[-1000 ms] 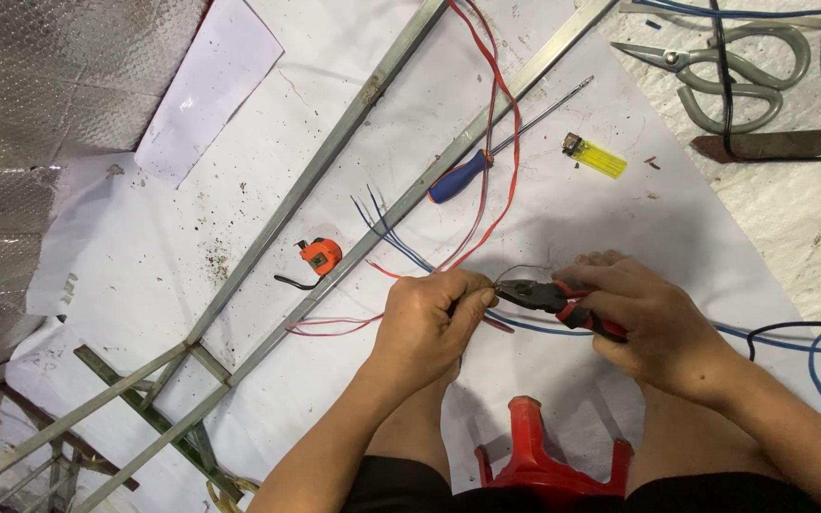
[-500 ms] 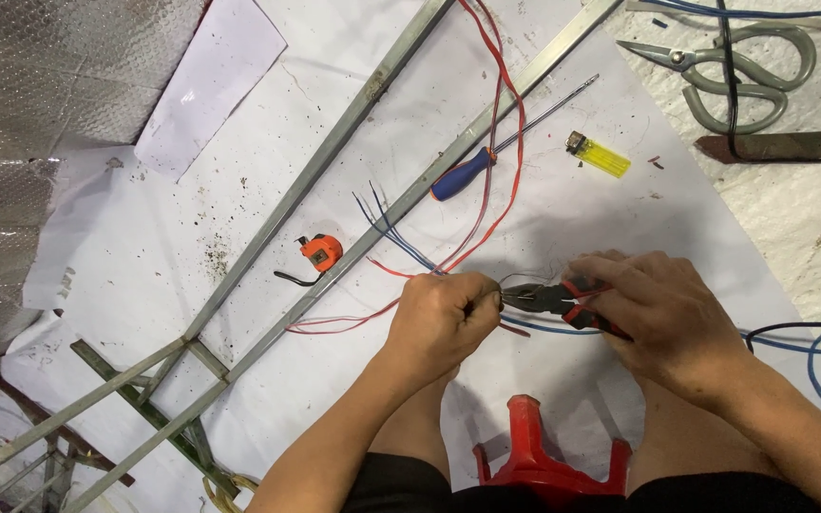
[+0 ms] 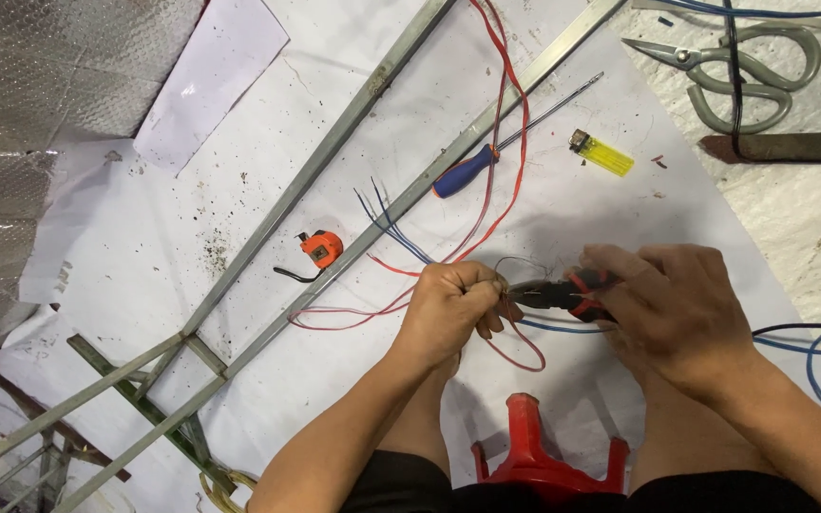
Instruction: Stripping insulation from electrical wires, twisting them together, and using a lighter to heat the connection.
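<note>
White sheeting (image 3: 192, 237) covers the floor where the person sits, with a crinkled silver foil sheet (image 3: 21, 114) at the far left and two long metal rails (image 3: 334, 152) running diagonally from near left to far right.

At the middle, the left hand (image 3: 448, 309) is closed into a fist around a bundle of red and blue wires (image 3: 501, 285), pinching their ends where thin bare strands stick out. Just to the right, touching that spot, are the pliers (image 3: 548, 294): dark nose, red and black handles. The right hand (image 3: 672, 313) wraps its fingers (image 3: 620, 266) closed around the handles. The pliers lie with their long axis almost level, left to right, nose pointing left at the wire ends held by the left hand; whether the nose bites the strands cannot be told. The wires trail away to the far side in a red loop (image 3: 515, 123) and to the right as blue leads (image 3: 810, 347).

Farther off lie a blue-handled screwdriver (image 3: 467, 171), pointing far right, a yellow lighter (image 3: 602, 154), an orange tape measure (image 3: 320, 249) and grey shears (image 3: 743, 66). A red stool (image 3: 539, 456) shows at the near edge between the person's knees.
</note>
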